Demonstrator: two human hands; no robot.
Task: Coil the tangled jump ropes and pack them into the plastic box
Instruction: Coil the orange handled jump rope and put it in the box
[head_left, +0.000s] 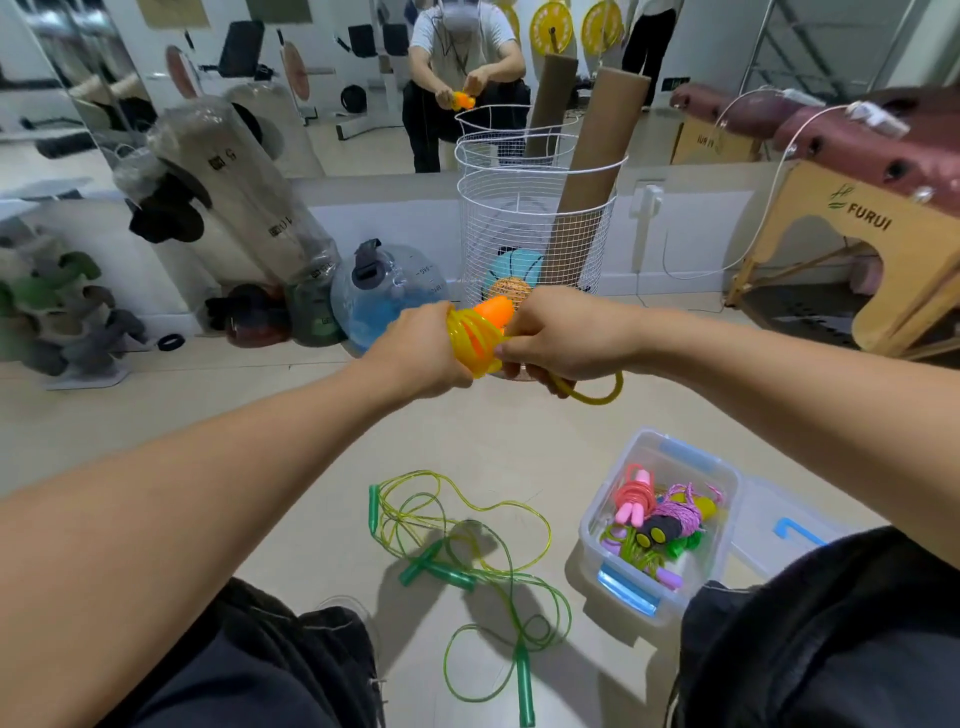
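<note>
- The left hand (423, 351) is clenched round a yellow jump rope (475, 340) wound in tight coils over its orange handles (493, 312), held up well above the plastic box (658, 519).
- The right hand (550, 338) grips the same bundle from the other side, fingers curled on the coils; a loose loop of the yellow cord hangs beneath it.
- The plastic box sits open on the floor, holding a pink rope (635, 499), a purple braided rope (683, 506) and a green rope with lilac handles (641, 556).
- Left of the box, two green jump ropes (467, 561) lie tangled on the floor, just beside it.
- Beyond the box, a white wire basket (530, 218) stands against the mirror wall.
</note>
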